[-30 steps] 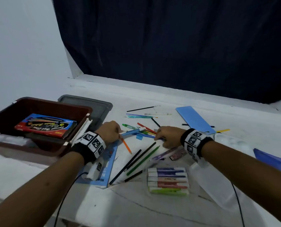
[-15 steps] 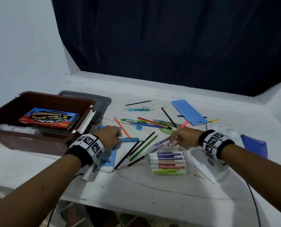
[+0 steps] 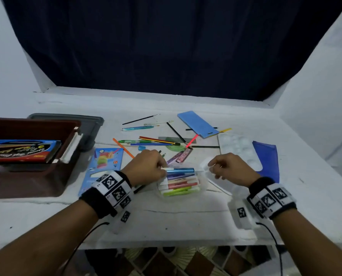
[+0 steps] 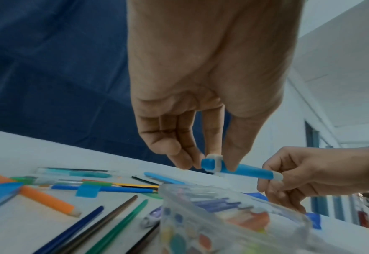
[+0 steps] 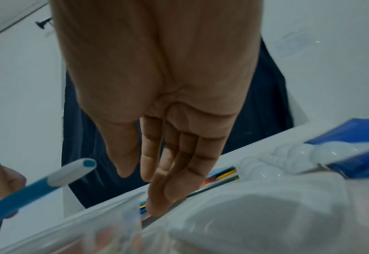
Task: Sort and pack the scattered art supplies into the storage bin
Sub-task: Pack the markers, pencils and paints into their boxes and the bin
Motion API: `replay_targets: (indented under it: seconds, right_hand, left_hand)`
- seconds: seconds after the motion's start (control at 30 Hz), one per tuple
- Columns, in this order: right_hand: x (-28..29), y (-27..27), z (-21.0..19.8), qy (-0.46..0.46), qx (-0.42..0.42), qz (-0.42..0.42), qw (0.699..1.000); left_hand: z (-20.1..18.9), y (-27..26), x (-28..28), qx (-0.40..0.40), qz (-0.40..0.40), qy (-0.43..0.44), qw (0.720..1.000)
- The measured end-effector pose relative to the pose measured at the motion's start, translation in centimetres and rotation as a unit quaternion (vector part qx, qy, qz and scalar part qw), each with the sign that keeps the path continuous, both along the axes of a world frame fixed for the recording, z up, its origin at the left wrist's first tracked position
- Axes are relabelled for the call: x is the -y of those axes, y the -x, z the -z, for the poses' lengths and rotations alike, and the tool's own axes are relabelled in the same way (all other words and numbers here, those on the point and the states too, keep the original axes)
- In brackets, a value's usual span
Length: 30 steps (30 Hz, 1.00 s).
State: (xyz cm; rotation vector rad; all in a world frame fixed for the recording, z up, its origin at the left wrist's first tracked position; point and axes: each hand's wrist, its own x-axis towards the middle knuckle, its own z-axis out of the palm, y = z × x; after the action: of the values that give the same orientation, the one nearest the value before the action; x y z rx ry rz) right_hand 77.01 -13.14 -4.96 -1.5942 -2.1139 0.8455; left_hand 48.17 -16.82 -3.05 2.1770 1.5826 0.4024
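Note:
My left hand [image 3: 164, 169] pinches a blue marker [image 3: 181, 170] by its capped end and holds it level just above a clear plastic case [image 3: 203, 177] of coloured markers. In the left wrist view the thumb and fingers of my left hand [image 4: 214, 165] close round the blue marker [image 4: 244, 169]. My right hand [image 3: 214, 166] hovers at the case's right side. Its fingers [image 5: 155, 206] point down and touch the clear case's edge [image 5: 81, 223]. The marker's white end [image 5: 70, 171] lies just left of the thumb, apart from it. The dark red storage bin [image 3: 70, 148] stands at the far left with a flat box [image 3: 22, 150] inside.
Loose pencils and pens [image 3: 156, 140] lie scattered behind my hands. A blue card packet [image 3: 104, 166] lies between the bin and the case. A white paint palette [image 3: 237, 150], a dark blue folder [image 3: 265, 162] and a light blue sleeve [image 3: 196, 124] lie to the right. A grey lid [image 3: 76, 120] sits behind the bin.
Both hands have drawn back toward me from the pencil pile. The left hand has carried the blue marker over the marker case, and the right hand has moved to the case's right side.

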Motion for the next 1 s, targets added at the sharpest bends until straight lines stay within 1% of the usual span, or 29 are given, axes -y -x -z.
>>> replay_targets:
  seconds: [0.17, 0.27, 0.33, 0.4, 0.6, 0.7, 1.0]
  right_hand:
    - [4.6, 0.3, 1.5, 0.045, -0.104, 0.028, 0.993]
    - [5.7, 0.6, 2.4, 0.060, -0.160, 0.055, 0.984]
    - [6.0, 0.7, 2.7, 0.060, -0.176, 0.069, 0.980]
    - [6.1, 0.9, 2.8, 0.057, -0.181, 0.079, 0.979]
    - [5.9, 1.2, 3.0, 0.052, -0.187, 0.100, 0.976]
    - [5.8, 1.3, 2.9, 0.047, -0.182, 0.106, 0.976]
    - [5.6, 1.3, 3.1, 0.039, -0.174, 0.108, 0.978]
  left_hand:
    - [0.8, -1.8, 1.0, -0.096, 0.017, -0.006, 0.995]
    - [1.2, -2.2, 1.6, -0.116, 0.014, 0.000, 0.993]
    - [1.3, -2.5, 2.0, -0.131, 0.018, 0.001, 0.991]
    - [1.4, -2.7, 2.4, -0.146, 0.022, 0.003, 0.989]
    - [0.9, -3.2, 2.2, -0.158, 0.003, 0.033, 0.987]
    - [0.6, -3.6, 2.0, -0.180, 0.015, 0.034, 0.983]
    - [0.1, -4.2, 1.2, -0.213, 0.039, 0.058, 0.975]
